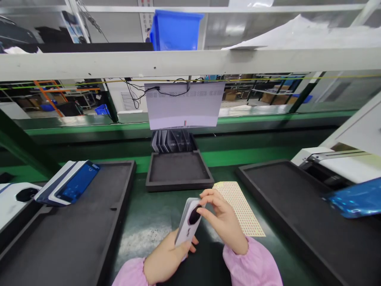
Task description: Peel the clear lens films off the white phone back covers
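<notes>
By the left hand (168, 254), the lower end of the white phone covers (188, 230) is grasped above the counter (149, 210), long axis slanted away and rightward. Their upper end is touched from the right by the right hand's (223, 218) fingers (whether pinched cannot be told), near a dotted sheet (241, 206).

- White phone panels (187, 230): thin, rounded at the corners, stacked with layered edges showing at the left; the front one bears a dark oval (194, 215) near its top and small dark lettering below.
- Pose: tilted, top leaning right, gripped low in the left hand (169, 256).
</notes>
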`<state>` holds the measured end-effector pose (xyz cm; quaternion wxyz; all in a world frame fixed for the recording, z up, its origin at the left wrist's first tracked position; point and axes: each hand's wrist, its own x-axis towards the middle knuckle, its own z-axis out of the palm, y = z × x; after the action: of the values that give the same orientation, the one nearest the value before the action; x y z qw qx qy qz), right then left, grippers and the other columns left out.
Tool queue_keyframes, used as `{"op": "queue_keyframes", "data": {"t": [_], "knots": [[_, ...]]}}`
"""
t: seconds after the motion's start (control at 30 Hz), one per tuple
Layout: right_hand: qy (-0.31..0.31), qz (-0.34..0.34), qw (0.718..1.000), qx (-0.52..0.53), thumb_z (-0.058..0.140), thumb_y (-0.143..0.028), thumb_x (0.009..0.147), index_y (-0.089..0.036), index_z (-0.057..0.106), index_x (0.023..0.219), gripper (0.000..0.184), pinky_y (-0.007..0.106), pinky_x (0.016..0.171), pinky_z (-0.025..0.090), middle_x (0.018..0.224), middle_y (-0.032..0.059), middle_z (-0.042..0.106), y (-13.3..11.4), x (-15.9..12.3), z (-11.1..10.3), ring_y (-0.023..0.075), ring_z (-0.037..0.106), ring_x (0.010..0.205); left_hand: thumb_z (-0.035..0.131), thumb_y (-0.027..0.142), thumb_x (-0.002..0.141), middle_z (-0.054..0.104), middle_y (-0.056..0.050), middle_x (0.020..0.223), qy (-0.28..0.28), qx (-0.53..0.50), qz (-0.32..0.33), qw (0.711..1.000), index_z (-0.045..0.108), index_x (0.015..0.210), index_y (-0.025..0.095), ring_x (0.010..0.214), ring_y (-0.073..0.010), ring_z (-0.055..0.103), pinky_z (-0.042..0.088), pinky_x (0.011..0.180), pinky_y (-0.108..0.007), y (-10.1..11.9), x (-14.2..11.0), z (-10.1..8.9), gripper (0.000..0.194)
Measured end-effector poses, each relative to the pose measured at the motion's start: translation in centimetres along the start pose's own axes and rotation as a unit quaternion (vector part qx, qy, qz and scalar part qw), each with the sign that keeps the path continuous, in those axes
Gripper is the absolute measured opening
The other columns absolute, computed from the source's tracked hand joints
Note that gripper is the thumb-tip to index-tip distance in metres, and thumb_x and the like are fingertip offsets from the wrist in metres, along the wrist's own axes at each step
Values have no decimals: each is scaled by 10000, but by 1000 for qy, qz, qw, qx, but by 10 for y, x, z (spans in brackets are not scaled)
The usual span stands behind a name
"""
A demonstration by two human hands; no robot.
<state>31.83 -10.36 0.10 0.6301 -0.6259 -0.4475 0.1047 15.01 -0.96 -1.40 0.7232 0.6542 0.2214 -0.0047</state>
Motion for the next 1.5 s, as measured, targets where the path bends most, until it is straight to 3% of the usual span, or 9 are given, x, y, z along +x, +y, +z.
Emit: {"op": "queue_keyframes", "data": {"t": [0.13, 0.27, 0.33, 0.47, 0.57, 0.77, 1.13, 1.3, 1.5], "knots": [[6, -34, 999, -40, 631, -176, 759, -191, 554, 714, 91, 363, 794, 471, 938, 62, 542, -9, 0, -1, 200, 555, 917, 585, 427, 773, 641, -108, 928, -16, -39, -5, 999, 642, 962, 153, 822, -204, 593, 456, 752, -334, 4, -2, 2, 337], [73, -241, 951, -178, 565, -58, 764, -209, 566, 769, 151, 436, 872, 420, 878, 43, 622, -18, -8, 9, 223, 551, 988, 667, 389, 696, 669, -130, 852, -55, -213, -54, 974, 659, 904, 104, 707, -204, 638, 492, 674, -337, 15, -9, 10, 352], [33, -317, 924, -211, 540, -41, 780, -208, 584, 835, 182, 447, 924, 379, 830, 18, 678, -20, -13, 12, 204, 591, 953, 663, 384, 686, 685, -147, 780, -75, -262, -78, 959, 672, 877, 68, 643, -208, 650, 497, 629, -322, 23, -13, 13, 370], [-47, -370, 904, -208, 517, -116, 845, -172, 589, 977, 160, 401, 973, 358, 840, 23, 723, -19, -20, 7, 177, 643, 921, 623, 365, 715, 698, -172, 729, -117, -293, -67, 947, 689, 868, 20, 663, -202, 658, 480, 618, -262, 35, -17, 13, 383], [-69, -363, 907, -200, 481, -175, 882, -208, 575, 1062, 205, 389, 975, 385, 884, 20, 730, -19, -24, 1, 179, 652, 941, 610, 323, 737, 701, -175, 754, -150, -314, -56, 936, 688, 884, 9, 690, -197, 658, 468, 642, -249, 38, -17, 12, 356], [-111, -315, 935, -124, 401, -246, 925, -254, 487, 1255, 340, 394, 868, 499, 937, 39, 725, -23, -33, -3, 205, 683, 872, 664, 145, 706, 701, -88, 896, -103, -368, -90, 920, 639, 1057, 121, 795, -188, 653, 461, 710, -267, 32, -20, 10, 352], [-159, -199, 961, -107, 396, -266, 940, -294, 632, 1057, 265, 272, 860, 527, 948, 13, 723, -33, -38, -6, 133, 688, 801, 700, 194, 678, 675, -82, 811, -53, -338, -96, 935, 646, 1017, 125, 717, -166, 628, 442, 643, -241, 22, -20, 13, 350], [-213, -239, 940, -121, 440, -209, 920, -246, 605, 1092, 241, 301, 854, 535, 935, 46, 725, -37, -32, -11, 165, 691, 828, 681, 172, 696, 671, -77, 790, -64, -350, -92, 930, 654, 1004, 122, 702, -148, 626, 439, 636, -225, 26, -19, 13, 313], [-173, -289, 937, -95, 461, -150, 899, -211, 543, 1186, 305, 308, 839, 552, 907, 41, 730, -41, -26, -9, 170, 691, 836, 672, 153, 692, 674, -68, 767, -61, -348, -96, 930, 661, 979, 119, 687, -150, 627, 438, 633, -220, 26, -19, 12, 289]]}}
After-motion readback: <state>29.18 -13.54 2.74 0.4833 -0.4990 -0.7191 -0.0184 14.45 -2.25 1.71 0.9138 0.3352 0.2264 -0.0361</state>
